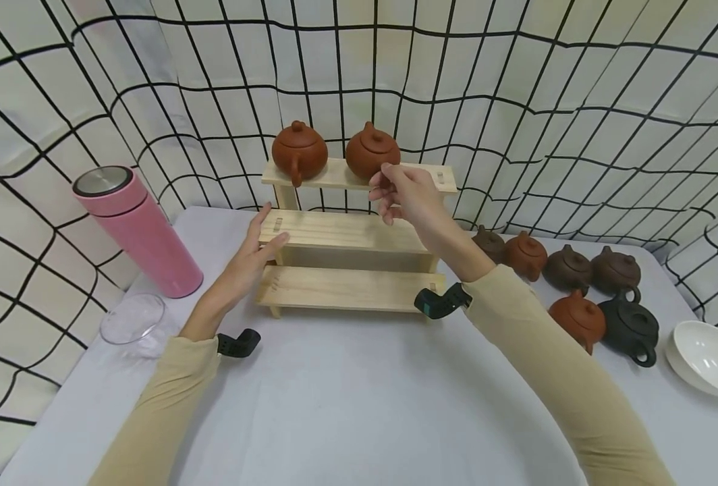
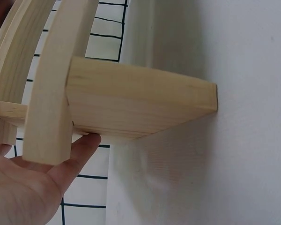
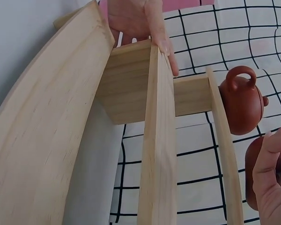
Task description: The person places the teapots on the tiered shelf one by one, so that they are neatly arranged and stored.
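A three-tier wooden display stand (image 1: 347, 229) stands on the white-covered table. My left hand (image 1: 246, 263) holds the left end of its middle shelf, the thumb at the front and the fingers at the back; the left wrist view shows a finger against the side panel (image 2: 140, 98). On the top shelf sit two reddish-brown clay teapots. The left teapot (image 1: 301, 148) has its handle facing me. My right hand (image 1: 410, 196) pinches the right teapot (image 1: 371, 152) at its near side, where the fingers cover the handle. Both lids are on.
A pink thermos (image 1: 143, 236) and a clear glass bowl (image 1: 134, 320) stand at the left. Several brown, red and black teapots (image 1: 577, 317) are grouped at the right, beside a white bowl (image 1: 708, 358). Behind the table hangs a white cloth with a black grid (image 1: 486, 67).
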The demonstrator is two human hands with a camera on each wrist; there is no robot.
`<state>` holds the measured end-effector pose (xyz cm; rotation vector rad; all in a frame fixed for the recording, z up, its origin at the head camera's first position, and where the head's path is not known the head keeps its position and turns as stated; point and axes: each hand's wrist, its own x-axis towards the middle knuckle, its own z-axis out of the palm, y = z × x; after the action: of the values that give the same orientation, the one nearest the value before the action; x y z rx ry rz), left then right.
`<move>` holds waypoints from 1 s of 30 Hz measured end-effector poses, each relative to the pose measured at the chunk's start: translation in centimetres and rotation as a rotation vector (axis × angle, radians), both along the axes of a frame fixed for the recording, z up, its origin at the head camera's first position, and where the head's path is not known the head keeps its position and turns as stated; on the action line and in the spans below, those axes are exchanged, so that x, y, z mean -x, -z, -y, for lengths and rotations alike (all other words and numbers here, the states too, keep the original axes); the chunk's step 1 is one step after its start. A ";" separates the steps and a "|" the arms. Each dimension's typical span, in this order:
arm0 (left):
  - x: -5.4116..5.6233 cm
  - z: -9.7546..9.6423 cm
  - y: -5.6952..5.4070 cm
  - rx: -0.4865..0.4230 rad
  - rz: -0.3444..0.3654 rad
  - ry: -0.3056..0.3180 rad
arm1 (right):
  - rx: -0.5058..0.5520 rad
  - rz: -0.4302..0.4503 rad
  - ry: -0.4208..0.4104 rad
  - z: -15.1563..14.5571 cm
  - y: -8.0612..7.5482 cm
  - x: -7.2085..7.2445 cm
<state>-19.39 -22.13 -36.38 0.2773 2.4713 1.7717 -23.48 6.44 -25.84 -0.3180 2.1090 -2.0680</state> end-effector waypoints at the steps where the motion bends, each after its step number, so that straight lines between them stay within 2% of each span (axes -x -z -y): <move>1: 0.0 0.0 0.0 0.000 0.001 -0.001 | 0.003 -0.003 0.004 0.2 0.0 0.1; 11: 0.1 0.0 0.1 0.007 0.008 -0.002 | -0.009 -0.001 0.013 1.1 0.3 0.7; 23: 0.1 -0.1 0.0 0.010 0.012 0.001 | -0.076 -0.056 0.016 1.9 0.0 0.9; 30: 0.1 -0.1 0.1 0.010 0.014 0.000 | -0.050 -0.057 -0.002 2.1 0.4 1.2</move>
<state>-19.53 -22.02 -36.48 0.2639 2.4696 1.7548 -24.71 4.31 -26.25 -0.3763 2.1877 -2.0250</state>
